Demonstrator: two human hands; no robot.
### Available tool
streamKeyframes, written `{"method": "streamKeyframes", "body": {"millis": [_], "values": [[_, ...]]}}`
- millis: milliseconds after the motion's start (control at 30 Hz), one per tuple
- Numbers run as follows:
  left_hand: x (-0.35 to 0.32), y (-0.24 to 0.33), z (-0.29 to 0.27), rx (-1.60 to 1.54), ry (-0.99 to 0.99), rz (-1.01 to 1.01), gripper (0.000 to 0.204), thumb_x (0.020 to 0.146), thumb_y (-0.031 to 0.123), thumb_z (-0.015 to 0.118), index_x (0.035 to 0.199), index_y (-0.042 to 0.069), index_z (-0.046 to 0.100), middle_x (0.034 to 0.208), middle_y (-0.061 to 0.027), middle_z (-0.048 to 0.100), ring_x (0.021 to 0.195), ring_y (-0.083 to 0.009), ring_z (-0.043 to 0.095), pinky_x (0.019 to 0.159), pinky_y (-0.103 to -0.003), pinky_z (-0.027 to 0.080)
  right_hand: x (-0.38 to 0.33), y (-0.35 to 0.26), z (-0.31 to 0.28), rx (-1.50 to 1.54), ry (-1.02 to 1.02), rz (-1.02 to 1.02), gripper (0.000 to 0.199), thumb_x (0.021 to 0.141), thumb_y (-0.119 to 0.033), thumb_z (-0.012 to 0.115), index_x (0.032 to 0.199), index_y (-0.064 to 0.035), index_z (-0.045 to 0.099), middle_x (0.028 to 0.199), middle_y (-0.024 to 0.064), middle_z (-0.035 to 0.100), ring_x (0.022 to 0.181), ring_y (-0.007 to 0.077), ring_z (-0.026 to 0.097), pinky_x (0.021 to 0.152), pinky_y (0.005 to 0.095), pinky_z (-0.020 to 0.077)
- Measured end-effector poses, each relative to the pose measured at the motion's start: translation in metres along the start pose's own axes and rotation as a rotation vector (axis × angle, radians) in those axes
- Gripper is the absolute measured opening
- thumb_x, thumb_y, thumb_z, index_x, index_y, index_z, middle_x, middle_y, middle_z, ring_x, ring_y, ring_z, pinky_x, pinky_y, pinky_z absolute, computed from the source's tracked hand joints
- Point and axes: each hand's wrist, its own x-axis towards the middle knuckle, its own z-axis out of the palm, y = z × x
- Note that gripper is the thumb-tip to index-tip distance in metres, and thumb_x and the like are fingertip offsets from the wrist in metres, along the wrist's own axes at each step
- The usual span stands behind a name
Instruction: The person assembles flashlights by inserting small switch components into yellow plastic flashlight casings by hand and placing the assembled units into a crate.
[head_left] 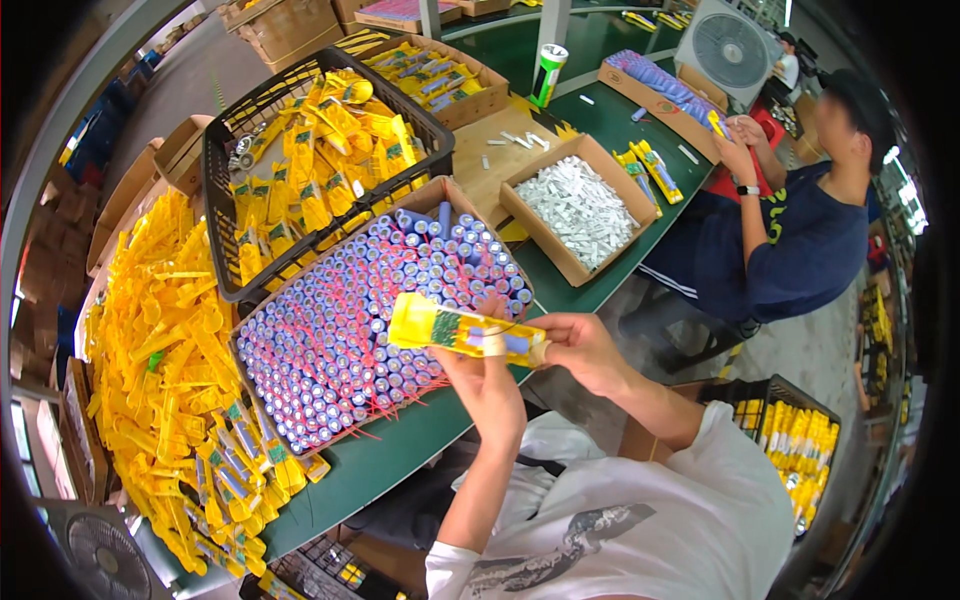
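Note:
Both my hands hold a long yellow plastic casing [411,320] over the near edge of the bench. A green circuit board [446,328] and a purple cylindrical battery cell [483,338] show inside it. My left hand [487,385] grips it from below and across the middle, its fingers closed round it. At the casing's right end, my right hand [585,350] pinches it between thumb and fingers. Just behind it stands a cardboard box [520,262] packed with upright purple battery cells with thin red wires.
Yellow casings [160,370] lie heaped at the left. A black crate [215,200] holds more, and an open carton [510,195] holds small white pieces. On the right, a co-worker [800,225] sits at the green bench [350,490]. A crate of yellow pieces [800,435] stands lower right.

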Motion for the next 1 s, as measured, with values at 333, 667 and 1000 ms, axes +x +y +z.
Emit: {"method": "streamKeyframes", "body": {"millis": [333, 667, 1000], "values": [[-0.026, 0.027, -0.030, 0.075, -0.293, -0.204, 0.043, 0.102, 0.008, 0.052, 0.141, 0.004, 0.034, 0.120, -0.0245, 0.063, 0.112, -0.0335, 0.064, 0.099, -0.044, 0.050, 0.126, -0.123, -0.155, -0.121, 0.163, -0.313, 0.034, 0.092, -0.013, 0.065, 0.119, 0.0071, 0.063, 0.107, 0.0123, 0.070, 0.096, 0.0174, 0.069, 0.088, 0.0290, 0.0568], [-0.118, 0.023, -0.117, 0.309, -0.325, -0.437, 0.032, 0.097, 0.001, 0.059, 0.127, -0.002, 0.049, 0.113, -0.0183, 0.066, 0.106, -0.0283, 0.066, 0.094, -0.041, 0.052, 0.264, -0.174, -0.354, -0.214, 0.418, -0.117, 0.027, 0.096, -0.017, 0.061, 0.116, 0.0003, 0.060, 0.113, 0.0117, 0.066, 0.102, 0.0198, 0.066, 0.090, 0.0288, 0.0555], [-0.110, -0.002, -0.113, 0.331, -0.089, -0.465, 0.033, 0.095, 0.001, 0.059, 0.128, -0.001, 0.050, 0.107, -0.0166, 0.068, 0.102, -0.0252, 0.065, 0.092, -0.037, 0.050, 0.292, -0.154, -0.378, -0.030, 0.439, 0.049, 0.035, 0.094, -0.028, 0.058, 0.124, -0.0107, 0.060, 0.115, 0.0106, 0.066, 0.101, 0.0197, 0.067, 0.081, 0.0275, 0.0562]]}}
